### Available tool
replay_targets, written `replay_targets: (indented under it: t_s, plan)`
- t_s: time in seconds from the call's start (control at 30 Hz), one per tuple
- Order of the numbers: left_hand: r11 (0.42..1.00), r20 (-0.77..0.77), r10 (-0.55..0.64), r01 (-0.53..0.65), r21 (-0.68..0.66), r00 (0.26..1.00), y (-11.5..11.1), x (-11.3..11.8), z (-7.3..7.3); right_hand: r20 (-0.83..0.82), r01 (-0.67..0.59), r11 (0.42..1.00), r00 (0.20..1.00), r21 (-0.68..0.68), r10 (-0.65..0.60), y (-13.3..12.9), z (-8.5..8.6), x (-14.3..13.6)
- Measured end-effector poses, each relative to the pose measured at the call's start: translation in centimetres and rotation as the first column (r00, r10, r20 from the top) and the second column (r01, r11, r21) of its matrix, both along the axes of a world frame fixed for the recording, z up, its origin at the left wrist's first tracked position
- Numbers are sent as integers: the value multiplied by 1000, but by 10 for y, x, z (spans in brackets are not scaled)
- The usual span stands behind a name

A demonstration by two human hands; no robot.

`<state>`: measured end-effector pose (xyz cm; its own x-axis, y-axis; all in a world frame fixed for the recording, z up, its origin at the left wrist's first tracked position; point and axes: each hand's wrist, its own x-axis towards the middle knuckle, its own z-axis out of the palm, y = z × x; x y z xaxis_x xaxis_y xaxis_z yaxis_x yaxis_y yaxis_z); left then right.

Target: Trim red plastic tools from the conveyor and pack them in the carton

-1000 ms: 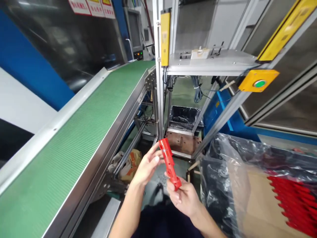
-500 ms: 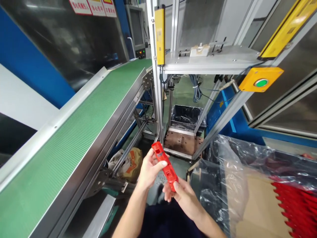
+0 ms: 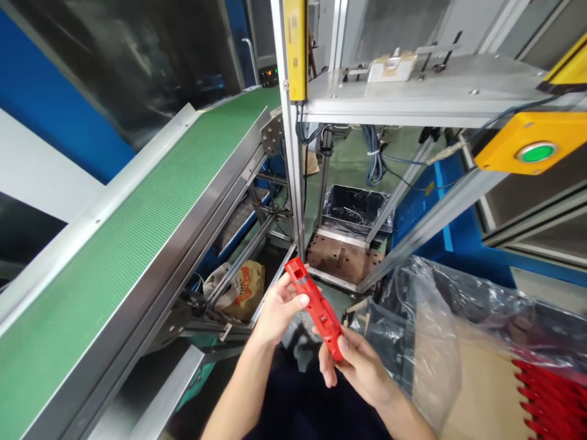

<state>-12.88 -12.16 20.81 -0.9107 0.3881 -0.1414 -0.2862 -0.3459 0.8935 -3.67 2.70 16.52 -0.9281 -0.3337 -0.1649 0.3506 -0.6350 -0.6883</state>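
Observation:
Between my two hands is a long red plastic housing with square cutouts and a small dark strip near its upper end. It slants from upper left to lower right. My left hand grips the upper half, thumb pressed on its face and fingers behind it. At the lower end, my right hand pinches the housing with its thumb on the near side. Some of the right fingers curl beneath and are partly hidden.
A green conveyor belt runs along the left. Ahead stands a metal table bearing a white fixture. A yellow box with a green button juts out at right. Lower right, a plastic-lined carton holds stacked red parts.
My right hand has shifted slightly right and down with the housing's lower end, and the housing has turned a little. The view has moved closer to the metal table.

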Motion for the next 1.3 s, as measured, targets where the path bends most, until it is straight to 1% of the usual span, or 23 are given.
replay_targets:
  t_s: [0.13, 0.2, 0.27, 0.3, 0.33, 0.37, 0.43, 0.5, 0.57, 0.63, 0.73, 0.8, 0.83, 0.87, 0.9, 0.93, 0.97, 1.03, 1.07, 1.13, 1.2, 1.27, 1.3]
  plan:
    - [996, 35, -42, 38, 85, 999, -6, -16, -2, -73, -29, 994, 997, 104, 37, -6, 0, -14]
    - [989, 47, -57, 50, 142, 997, -10, -27, -2, -115, 16, 981, 993, 193, 6, -12, 1, -24]
    - [983, 37, -52, 45, 175, 998, -15, -41, -2, -157, 114, 943, 985, 312, -67, -14, 4, -37]
    - [982, 27, -48, 42, 182, 999, -17, -49, -3, -180, 174, 906, 977, 386, -111, -13, 6, -44]
    - [982, 14, -46, 43, 185, 999, -19, -56, -3, -206, 234, 854, 967, 465, -152, -11, 9, -51]
    - [982, 1, -48, 47, 183, 999, -20, -63, -3, -237, 295, 786, 952, 544, -193, -7, 13, -58]
    - [984, -21, -53, 56, 169, 998, -23, -76, -5, -313, 398, 623, 917, 673, -248, 1, 22, -71]
    - [986, -39, -45, 51, 159, 998, -27, -87, -7, -401, 466, 478, 885, 745, -237, 7, 33, -82]
    - [986, -54, -36, 44, 163, 998, -34, -95, -10, -481, 506, 369, 861, 780, -165, 12, 47, -93]
    - [983, -84, -51, 65, 174, 995, -44, -101, -11, -529, 518, 288, 848, 805, -47, 17, 62, -102]
    - [974, -152, -167, 187, 125, 974, -61, -110, -7, -545, 512, 216, 828, 831, 134, 29, 83, -117]
    - [957, -210, -280, 290, 15, 937, -67, -116, -1, -555, 517, 208, 803, 830, 218, 40, 94, -129]
    - [943, -260, -332, 325, -72, 907, -68, -118, 3, -572, 530, 222, 787, 819, 231, 46, 99, -135]
    - [927, -324, -373, 332, -176, 869, -66, -121, 8, -601, 552, 252, 771, 795, 209, 51, 102, -142]
    - [911, -393, -397, 303, -280, 829, -63, -123, 13, -643, 587, 297, 752, 753, 144, 54, 105, -150]
    - [898, -459, -405, 249, -364, 790, -57, -125, 18, -682, 629, 352, 730, 693, 40, 57, 107, -158]
    - [891, -514, -397, 183, -416, 761, -49, -128, 23, -704, 671, 408, 704, 619, -91, 57, 107, -166]
    - [905, -584, -331, 74, -419, 741, -31, -132, 29, -677, 727, 498, 661, 472, -323, 53, 107, -180]
    - [923, -608, -277, 29, -385, 744, -21, -135, 31, -640, 720, 539, 670, 437, -376, 48, 106, -186]
    - [947, -651, -186, -42, -318, 736, -1, -141, 31, -570, 655, 605, 735, 453, -368, 36, 102, -194]
    - [951, -697, -132, -108, -289, 705, 14, -148, 30, -533, 607, 617, 778, 502, -332, 24, 98, -198]
    - [935, -747, -135, -166, -314, 652, 19, -157, 30, -539, 618, 596, 772, 513, -337, 16, 95, -202]
    - [921, -776, -156, -193, -338, 612, 17, -161, 31, -554, 635, 584, 758, 506, -344, 15, 96, -205]
